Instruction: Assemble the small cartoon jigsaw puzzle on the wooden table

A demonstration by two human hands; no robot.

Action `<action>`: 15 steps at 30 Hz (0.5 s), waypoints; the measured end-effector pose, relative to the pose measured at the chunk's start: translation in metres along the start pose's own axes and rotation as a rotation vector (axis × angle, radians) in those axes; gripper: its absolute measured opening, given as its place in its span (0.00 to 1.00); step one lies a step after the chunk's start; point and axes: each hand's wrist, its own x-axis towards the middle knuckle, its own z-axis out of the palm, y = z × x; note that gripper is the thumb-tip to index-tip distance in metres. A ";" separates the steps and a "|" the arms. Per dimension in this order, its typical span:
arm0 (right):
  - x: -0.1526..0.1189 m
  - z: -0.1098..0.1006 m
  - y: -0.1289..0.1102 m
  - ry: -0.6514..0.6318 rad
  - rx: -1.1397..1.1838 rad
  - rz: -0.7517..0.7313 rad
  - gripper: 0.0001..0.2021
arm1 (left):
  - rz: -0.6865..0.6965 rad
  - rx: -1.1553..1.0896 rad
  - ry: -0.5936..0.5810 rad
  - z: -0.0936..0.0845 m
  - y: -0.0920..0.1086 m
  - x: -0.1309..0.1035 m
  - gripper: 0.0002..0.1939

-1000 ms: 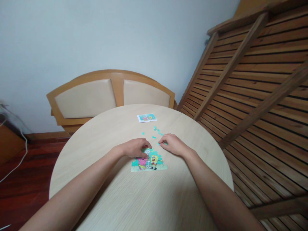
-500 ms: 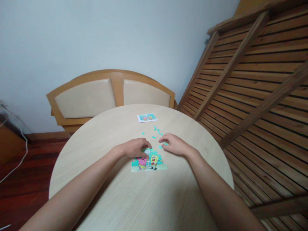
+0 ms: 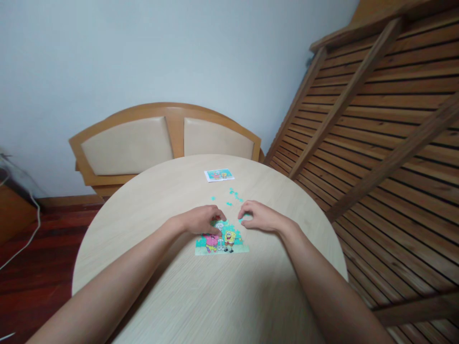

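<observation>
A partly assembled jigsaw (image 3: 229, 241) with cartoon figures, one yellow and one pink, lies on the round table. My left hand (image 3: 206, 220) rests over its upper left part, thumb and fingers apart, hiding some of the picture. To the upper right of the jigsaw, my right hand (image 3: 256, 216) is curved with its thumb apart from its fingers, beside a small teal piece (image 3: 241, 220) at the fingertips. Several loose teal pieces (image 3: 235, 194) lie beyond the hands, with one more (image 3: 213, 198) off to the left.
A picture card (image 3: 219, 175) lies near the far side of the round table (image 3: 143, 200). Behind it stands a padded wooden headboard (image 3: 174, 129). Slatted wood panels (image 3: 358, 119) lean at the right, and a white cable (image 3: 38, 215) hangs at the left.
My right hand has shifted slightly, its fingertips now lower and closer around the spot beside the jigsaw. My left hand has stayed in place.
</observation>
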 end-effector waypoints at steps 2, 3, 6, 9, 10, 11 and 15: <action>0.001 0.001 -0.003 -0.009 0.020 -0.001 0.09 | -0.005 0.000 0.006 0.001 -0.001 0.000 0.24; 0.001 0.002 -0.005 -0.021 0.029 -0.003 0.08 | -0.007 0.000 0.006 0.001 -0.001 0.000 0.24; 0.002 0.005 -0.006 -0.019 0.017 0.018 0.09 | -0.007 0.001 0.005 0.002 -0.002 0.001 0.24; 0.002 0.007 -0.003 0.015 -0.033 0.039 0.10 | -0.006 -0.001 0.007 0.002 -0.002 0.001 0.24; 0.001 0.007 -0.002 0.011 -0.042 0.036 0.09 | -0.004 -0.004 0.005 0.002 -0.002 0.001 0.24; 0.001 0.007 -0.001 0.006 -0.047 0.037 0.08 | -0.003 -0.007 0.002 0.002 -0.002 0.001 0.24; 0.001 0.006 -0.003 0.003 -0.048 0.054 0.08 | -0.004 -0.018 0.004 0.002 0.000 0.001 0.23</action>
